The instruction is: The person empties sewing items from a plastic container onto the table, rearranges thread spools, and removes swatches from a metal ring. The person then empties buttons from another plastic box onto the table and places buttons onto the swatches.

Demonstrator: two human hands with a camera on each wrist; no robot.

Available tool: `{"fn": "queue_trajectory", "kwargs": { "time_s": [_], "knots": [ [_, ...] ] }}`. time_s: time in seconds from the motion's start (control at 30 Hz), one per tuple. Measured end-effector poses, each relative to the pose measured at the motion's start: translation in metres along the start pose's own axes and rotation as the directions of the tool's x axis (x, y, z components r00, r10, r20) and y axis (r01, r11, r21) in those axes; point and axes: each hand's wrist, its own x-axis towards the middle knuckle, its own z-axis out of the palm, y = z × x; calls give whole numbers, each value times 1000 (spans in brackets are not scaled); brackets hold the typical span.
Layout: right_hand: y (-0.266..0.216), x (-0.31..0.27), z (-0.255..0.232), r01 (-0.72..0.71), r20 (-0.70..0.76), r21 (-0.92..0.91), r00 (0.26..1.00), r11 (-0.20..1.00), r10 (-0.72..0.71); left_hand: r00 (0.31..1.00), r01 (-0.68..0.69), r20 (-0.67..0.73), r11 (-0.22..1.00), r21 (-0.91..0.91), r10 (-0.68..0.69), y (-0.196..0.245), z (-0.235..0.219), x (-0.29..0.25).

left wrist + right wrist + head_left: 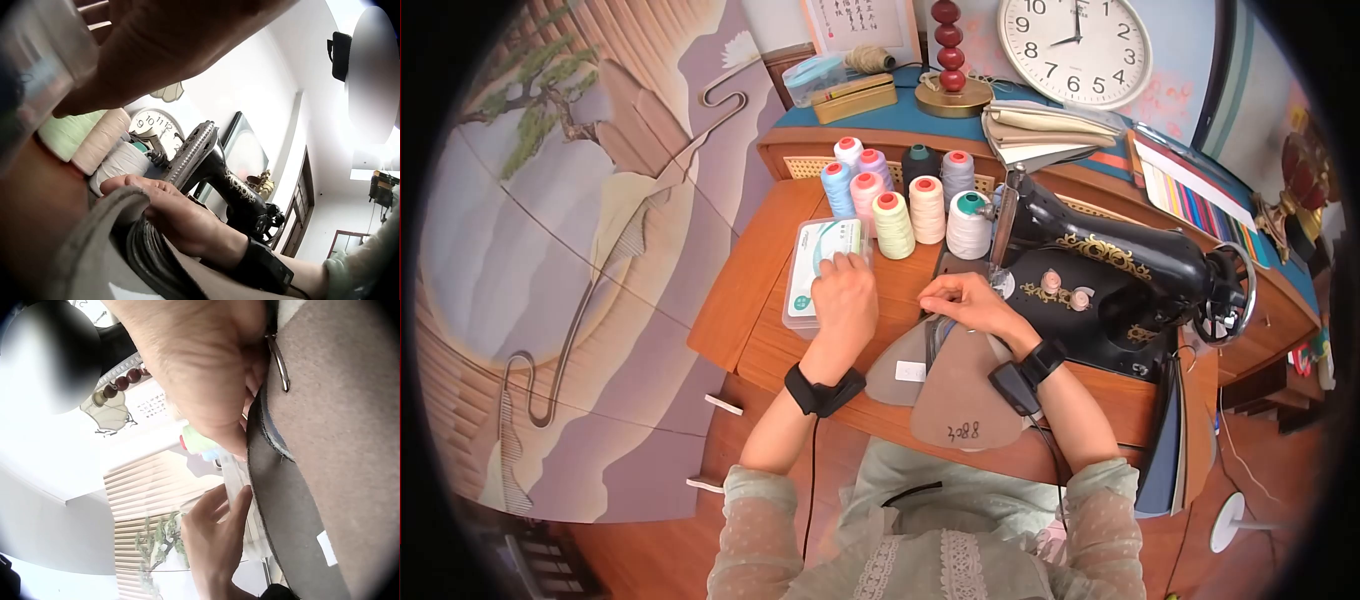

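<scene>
A clear plastic box (799,308) with a white and green label lies on the wooden table. My left hand (845,303) grips its right side, fingers curled over the lid; the box (47,69) also shows blurred in the left wrist view. My right hand (972,303) hovers over the top of brown and grey leather swatches (967,395), thumb and fingers loosely curved with nothing visible between them. The right wrist view shows this hand (194,369) close beside the swatches' metal ring (280,362). The front swatch is marked 3088.
Several thread cones (894,226) stand behind the box. A black sewing machine (1090,240) sits to the right. On the raised blue ledge are a wall clock (1075,50), folded fabric (1050,125), a wooden box (855,98) and a color card (1200,195). Dark swatches (1168,430) hang at the table's right.
</scene>
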Motion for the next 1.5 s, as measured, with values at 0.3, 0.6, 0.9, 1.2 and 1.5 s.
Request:
{"fn": "queue_trajectory", "kwargs": {
  "time_s": [0.3, 0.6, 0.9, 1.2, 1.5],
  "knots": [
    [3, 1, -1, 13, -4, 21, 1000, 1000, -13, 999, -37, 0, 995, 89, 37, 2, 15, 9],
    [0, -1, -3, 17, -10, -15, 1000, 1000, -18, 992, -126, -27, 988, -88, 124, -9, -18, -14],
    [2, 0, -2, 35, -17, 3, 999, 999, -35, 985, -165, -18, 963, 211, 172, -1, 7, -9],
    [2, -1, -3, 2, -7, -9, 1000, 1000, -2, 917, -369, 99, 725, 581, 387, -6, 3, -10],
    [3, 0, -2, 29, -10, -10, 1000, 1000, -29, 986, -145, -97, 985, -94, 136, -60, -54, 11]
  ]
}}
